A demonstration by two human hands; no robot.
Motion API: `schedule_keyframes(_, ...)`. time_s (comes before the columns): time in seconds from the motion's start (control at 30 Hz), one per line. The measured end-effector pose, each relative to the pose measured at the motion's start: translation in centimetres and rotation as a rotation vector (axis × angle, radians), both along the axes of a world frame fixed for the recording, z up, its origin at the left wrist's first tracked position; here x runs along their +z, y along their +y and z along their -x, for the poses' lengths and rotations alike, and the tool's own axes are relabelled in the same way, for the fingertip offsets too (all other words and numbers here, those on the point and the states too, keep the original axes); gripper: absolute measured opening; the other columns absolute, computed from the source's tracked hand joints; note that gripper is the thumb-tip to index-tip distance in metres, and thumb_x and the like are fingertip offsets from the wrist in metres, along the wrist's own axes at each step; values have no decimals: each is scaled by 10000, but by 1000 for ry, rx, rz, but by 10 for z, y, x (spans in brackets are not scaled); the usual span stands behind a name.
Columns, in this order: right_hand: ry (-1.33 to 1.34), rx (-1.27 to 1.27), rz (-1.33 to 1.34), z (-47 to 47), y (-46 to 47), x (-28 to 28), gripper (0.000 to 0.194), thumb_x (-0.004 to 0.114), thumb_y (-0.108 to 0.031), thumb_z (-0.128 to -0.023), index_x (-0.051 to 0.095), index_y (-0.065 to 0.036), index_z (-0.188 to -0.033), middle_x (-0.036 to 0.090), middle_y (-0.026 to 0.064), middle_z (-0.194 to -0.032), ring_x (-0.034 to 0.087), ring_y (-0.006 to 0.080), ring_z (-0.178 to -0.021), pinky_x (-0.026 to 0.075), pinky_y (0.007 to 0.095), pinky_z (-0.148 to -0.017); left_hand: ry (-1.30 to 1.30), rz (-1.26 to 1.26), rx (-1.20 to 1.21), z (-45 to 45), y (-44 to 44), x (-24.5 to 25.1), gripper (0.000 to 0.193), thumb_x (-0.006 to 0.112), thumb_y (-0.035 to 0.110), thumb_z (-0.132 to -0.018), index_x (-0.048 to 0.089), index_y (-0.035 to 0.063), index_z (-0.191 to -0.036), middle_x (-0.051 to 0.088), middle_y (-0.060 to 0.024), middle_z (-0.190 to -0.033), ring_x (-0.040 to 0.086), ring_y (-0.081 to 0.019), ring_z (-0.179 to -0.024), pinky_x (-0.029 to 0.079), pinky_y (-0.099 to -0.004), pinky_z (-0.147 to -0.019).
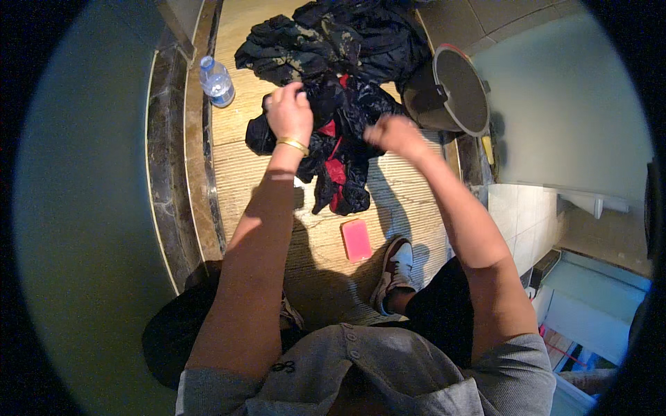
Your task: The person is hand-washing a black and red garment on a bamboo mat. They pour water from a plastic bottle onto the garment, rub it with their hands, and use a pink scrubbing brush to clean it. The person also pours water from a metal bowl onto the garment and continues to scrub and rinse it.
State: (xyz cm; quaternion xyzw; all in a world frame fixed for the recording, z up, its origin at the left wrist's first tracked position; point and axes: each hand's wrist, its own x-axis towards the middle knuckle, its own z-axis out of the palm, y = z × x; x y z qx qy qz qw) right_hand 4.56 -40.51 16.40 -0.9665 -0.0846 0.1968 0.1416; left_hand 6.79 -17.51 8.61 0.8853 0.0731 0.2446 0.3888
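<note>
A dark, shiny garment with red parts (pixel 359 112) lies crumpled on the ribbed floor. My left hand (pixel 290 112), with a gold bracelet at the wrist, is over the garment's left part, fingers bent; whether it grips the cloth is unclear. At the garment's right side is my right hand (pixel 393 136), blurred, with its fingers curled; any cloth in it cannot be made out. Beyond lies a larger heap of dark clothing with pale patches (pixel 322 44). A pink rectangular block, perhaps soap (pixel 357 241), rests on the floor nearer my feet.
A clear plastic bottle with a blue cap (pixel 217 83) stands by the left stone ledge (pixel 195 156). At the right is a dark bucket (pixel 424 104) with a handle, and a yellow object (pixel 487 150) lies beside the wall. My sneaker (pixel 398 265) is right of the pink block.
</note>
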Motion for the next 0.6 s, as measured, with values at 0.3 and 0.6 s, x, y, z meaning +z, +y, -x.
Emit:
schedule_keyframes(0.3, 515, 49, 285, 202, 64, -74, 993, 644, -441, -864, 116, 108, -1499, 503, 261, -1270, 610, 362, -1027, 532, 395, -870, 152, 222, -414, 20, -52, -49, 378, 730, 224, -804, 623, 92, -1140, 665, -104, -983, 605, -319, -972, 489, -418, -874)
schedule_keyframes(0.6, 395, 153, 202, 143, 26, -68, 479, 637, -270, -763, 594, 0, -1157, 610, 203, -1062, 643, 362, -904, 547, 430, -800, 486, -308, -448, 72, -40, -65, 571, 734, 209, -779, 509, 61, -1282, 576, -182, -1099, 570, -373, -1075, 486, -461, -908)
